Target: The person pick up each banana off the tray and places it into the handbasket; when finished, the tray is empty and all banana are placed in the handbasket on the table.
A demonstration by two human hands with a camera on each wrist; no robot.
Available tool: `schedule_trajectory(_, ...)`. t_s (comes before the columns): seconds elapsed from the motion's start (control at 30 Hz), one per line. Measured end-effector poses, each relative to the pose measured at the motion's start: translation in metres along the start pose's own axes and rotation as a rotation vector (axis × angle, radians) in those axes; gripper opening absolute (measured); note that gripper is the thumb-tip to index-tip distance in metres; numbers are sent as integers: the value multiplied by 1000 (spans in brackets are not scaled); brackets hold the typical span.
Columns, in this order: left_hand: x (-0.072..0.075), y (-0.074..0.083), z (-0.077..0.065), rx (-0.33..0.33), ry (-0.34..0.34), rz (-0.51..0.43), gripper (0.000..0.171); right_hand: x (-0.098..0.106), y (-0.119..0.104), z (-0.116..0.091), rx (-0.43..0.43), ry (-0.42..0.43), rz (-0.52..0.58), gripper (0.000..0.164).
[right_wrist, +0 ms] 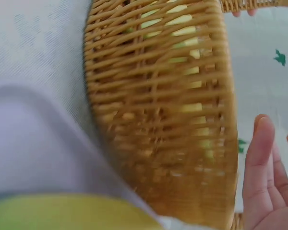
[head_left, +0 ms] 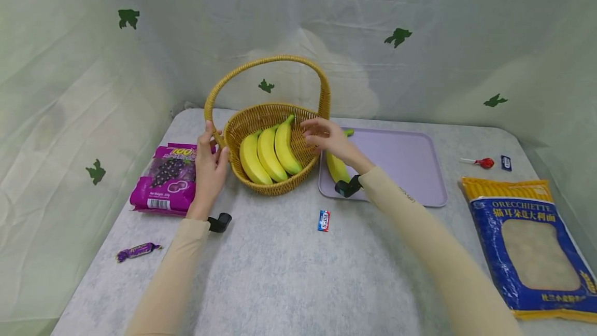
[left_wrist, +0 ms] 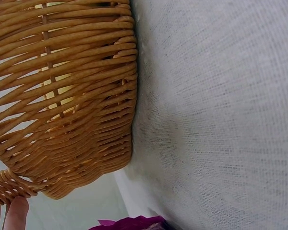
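Observation:
A wicker basket [head_left: 261, 188] with a tall arched handle holds three yellow bananas [head_left: 266, 154] side by side in its left part. My left hand [head_left: 211, 170] grips the foot of the handle at the basket's left rim; in the left wrist view its fingertips [left_wrist: 17, 213] lie against the woven handle. Over the right part of the basket, near the rim, is my right hand [head_left: 328, 139], its fingers loosely bent with nothing between them. Another banana [head_left: 337, 167] lies on the left side of the lilac tray [head_left: 396, 170], partly hidden under my right wrist.
Left of the basket lies a purple candy bag [head_left: 163, 183], with a purple wrapped candy [head_left: 138, 251] in front. A small wrapped sweet [head_left: 324, 220] lies before the basket. At right are a red lollipop [head_left: 486, 163], a dark packet [head_left: 506, 163] and a pasta bag [head_left: 536, 253].

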State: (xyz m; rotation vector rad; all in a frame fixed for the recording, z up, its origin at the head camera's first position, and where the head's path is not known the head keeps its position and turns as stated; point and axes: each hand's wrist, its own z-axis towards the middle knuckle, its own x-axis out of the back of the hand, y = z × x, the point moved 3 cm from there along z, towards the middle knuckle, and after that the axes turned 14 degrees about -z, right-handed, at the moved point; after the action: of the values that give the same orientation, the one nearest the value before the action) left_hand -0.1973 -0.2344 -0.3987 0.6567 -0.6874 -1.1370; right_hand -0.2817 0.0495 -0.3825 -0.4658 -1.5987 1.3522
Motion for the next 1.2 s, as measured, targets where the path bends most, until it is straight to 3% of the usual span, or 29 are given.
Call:
schedule_trajectory(0.37, -1, 4, -1, -17, -2, 8, 72, 32, 37, -33, -86, 81, 31, 42)
schedule_trajectory(0.6, 0, 3, -2, -7, -1, 11, 72, 47, 59, -50, -160, 106, -21, 44)
schedule_trajectory(0.83, 0, 5, -2, -13, -9, 12, 73, 51, 74, -62, -230, 72, -72, 45)
schedule_trajectory(0.97, -1, 5, -2, -10, -5, 16, 73, 50, 68, -69, -232, 23, -77, 48)
schedule_trajectory(1.2, -1, 2, -1, -21, -12, 22, 74, 44, 79, -70, -222, -59, -153, 56)
